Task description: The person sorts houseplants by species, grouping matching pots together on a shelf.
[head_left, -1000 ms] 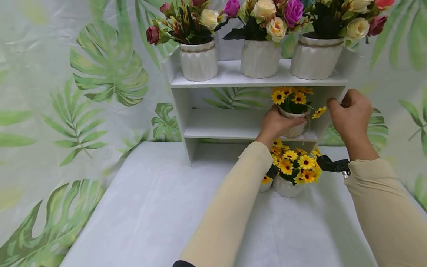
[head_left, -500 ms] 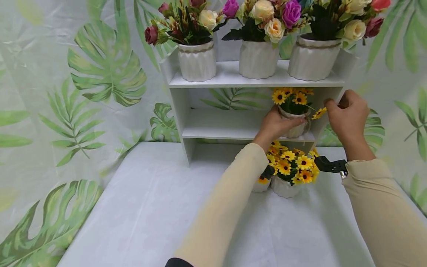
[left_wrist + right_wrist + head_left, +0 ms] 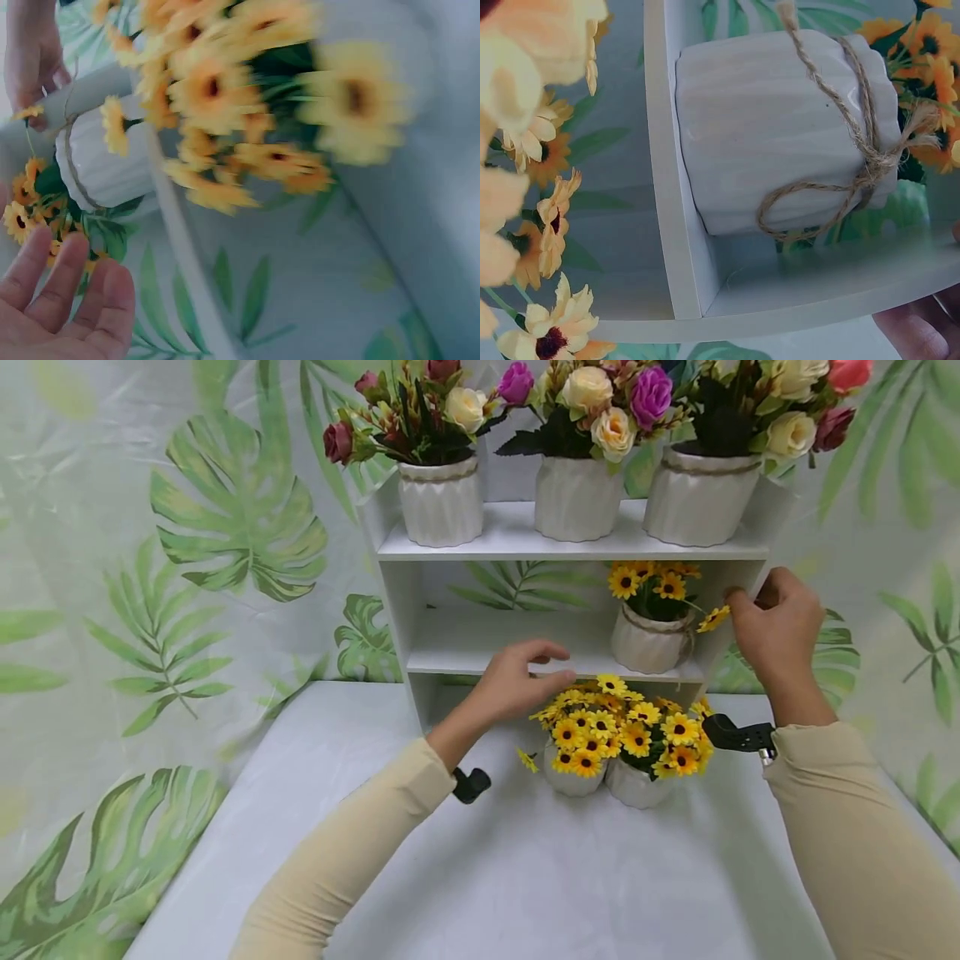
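Note:
My left hand (image 3: 521, 677) is off the pots, fingers loosely spread in front of the middle shelf; its fingers (image 3: 56, 289) also show in the left wrist view, holding nothing. A white pot (image 3: 651, 642) of yellow sunflowers, with twine tied round it, stands upright at the right end of the middle shelf. My right hand (image 3: 780, 618) grips the right side board of the white shelf (image 3: 510, 639), thumb inside and fingers outside. One drooping sunflower (image 3: 713, 619) hangs close to the thumb. The right wrist view shows the pot's twine bow (image 3: 870, 169).
Two more sunflower pots, a left one (image 3: 573, 772) and a right one (image 3: 637, 785), stand on the white table (image 3: 465, 877) before the shelf. Three rose pots, including the middle one (image 3: 577, 497), line the top shelf. A leaf-print cloth (image 3: 240, 510) hangs behind.
My left hand has let go of the sunflower pot and moved left, uncovering the pot on the shelf and the left table pot. My right hand stays at the side board.

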Motion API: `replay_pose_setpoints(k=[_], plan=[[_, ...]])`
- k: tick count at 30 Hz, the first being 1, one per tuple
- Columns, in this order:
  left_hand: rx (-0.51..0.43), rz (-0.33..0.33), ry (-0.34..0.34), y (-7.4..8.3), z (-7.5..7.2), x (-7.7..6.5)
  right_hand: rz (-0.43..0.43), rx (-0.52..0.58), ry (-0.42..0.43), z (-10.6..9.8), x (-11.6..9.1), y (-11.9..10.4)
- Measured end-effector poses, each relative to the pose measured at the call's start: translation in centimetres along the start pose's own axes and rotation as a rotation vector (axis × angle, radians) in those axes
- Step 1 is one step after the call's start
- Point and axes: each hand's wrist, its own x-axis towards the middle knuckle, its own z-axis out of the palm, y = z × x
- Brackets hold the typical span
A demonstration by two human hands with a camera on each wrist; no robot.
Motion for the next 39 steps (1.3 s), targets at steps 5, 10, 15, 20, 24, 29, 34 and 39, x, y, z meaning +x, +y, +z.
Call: replay_pose_setpoints(k=[5, 10, 15, 20, 24, 29, 34, 39], plan=[[0.011, 0.024, 0.020, -3.5, -0.5, -5.3, -0.023, 0.002, 0.001, 0.0, -0.1, -0.2], [0.024, 0.028, -0.056, -6.3, 1.6, -9.8, -0.005, -0.004, -0.004, -0.1, 0.0, 0.0], [-0.006, -0.007, -0.272, -7.5, 5.5, -10.8, 0.022, 0.002, 0.030, -0.6, 0.3, 0.1], [-0.100, -0.193, -0.313, -8.8, 8.8, -9.9, 0.040, 0.012, 0.001, -0.5, 0.2, 0.0], [-0.178, -0.273, -0.183, -9.0, 10.5, -8.3, 0.046, 0.015, 0.025, -0.6, 0.1, 0.1], [-0.159, -0.251, 0.019, -8.5, 12.3, -5.8, 0.039, 0.029, 0.053, -0.9, 0.1, 0.2], [-0.104, -0.232, 0.134, -7.9, 13.4, -3.7, 0.048, 0.041, 0.037, -0.9, 0.1, 0.1], [-0.231, -0.265, 0.162, -7.9, 14.2, -1.5, 0.052, 0.053, 0.040, -1.0, 0.1, 0.1]])
